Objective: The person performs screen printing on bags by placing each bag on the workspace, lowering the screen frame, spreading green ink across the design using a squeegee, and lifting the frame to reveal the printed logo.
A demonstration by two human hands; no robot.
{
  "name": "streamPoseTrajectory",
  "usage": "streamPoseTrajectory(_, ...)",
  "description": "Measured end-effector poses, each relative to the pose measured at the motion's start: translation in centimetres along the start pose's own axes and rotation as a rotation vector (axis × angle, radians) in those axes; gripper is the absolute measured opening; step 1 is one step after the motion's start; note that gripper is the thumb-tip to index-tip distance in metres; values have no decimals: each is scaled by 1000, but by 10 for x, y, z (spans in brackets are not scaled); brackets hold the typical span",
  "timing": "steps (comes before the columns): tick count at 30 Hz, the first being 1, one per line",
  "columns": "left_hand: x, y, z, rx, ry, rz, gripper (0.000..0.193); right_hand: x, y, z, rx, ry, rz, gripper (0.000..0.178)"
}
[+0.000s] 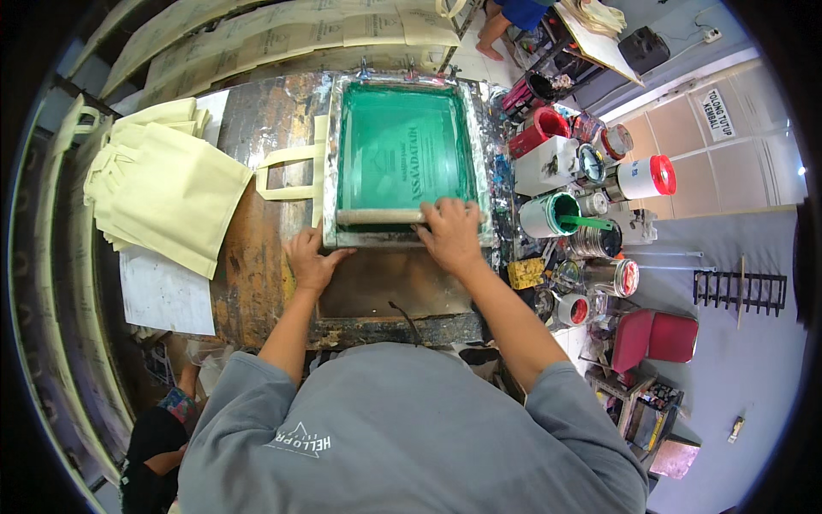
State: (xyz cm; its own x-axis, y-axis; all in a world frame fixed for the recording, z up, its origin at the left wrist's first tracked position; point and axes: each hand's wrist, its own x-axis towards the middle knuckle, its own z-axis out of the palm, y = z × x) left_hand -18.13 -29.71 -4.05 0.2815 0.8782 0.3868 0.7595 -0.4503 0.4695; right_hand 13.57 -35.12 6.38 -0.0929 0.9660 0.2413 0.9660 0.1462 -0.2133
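Along the right edge of the surface [240,291], a white tub [535,221] is holding green ink, with a green spatula [592,223] leaning out of its mouth. Past it, a red tub [548,120] is standing, contents too dark to tell. Nearer the person, a clear jar [606,276] is showing red at its mouth; a small white pot [563,308] is also showing red inside.

The screen frame [333,167], its mesh green, is lying on the surface, a cream bag handle [287,155] protruding from beneath its left side. The right hand [452,233] is gripping the squeegee [377,217] near its right end, fingers curling over it, forearm slanting up and leftward. The left hand [310,259] is resting at the frame's near-left corner, thumb spread rightward from the fingers; cannot tell whether they are pinching the frame.
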Motion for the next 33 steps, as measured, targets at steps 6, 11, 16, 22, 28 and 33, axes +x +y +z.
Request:
streamPoseTrajectory(6, 125, 89, -72, -807, 144, -229, 86, 115, 5, -112, -241, 436, -63, 48)
streamPoseTrajectory(11, 122, 44, -12, -179, 181, -279, 94, 187, 17, -163, -204, 453, -58, 52)
streamPoseTrajectory(16, 55, 20, 56, 218, -32, -457, 68, 217, 26, -179, -179, 446, -59, 57)
streamPoseTrajectory(22, 105, -7, 53, -394, -29, -548, 45, 245, 21, -188, -95, 434, -61, 63)
streamPoseTrajectory(28, 138, 7, -116, -314, -26, -303, 39, 246, 33, -192, -195, 362, 18, 58)
streamPoseTrajectory(33, 23, -87, -269, -405, -117, -504, 42, 227, 21, -189, -161, 330, 47, 50)
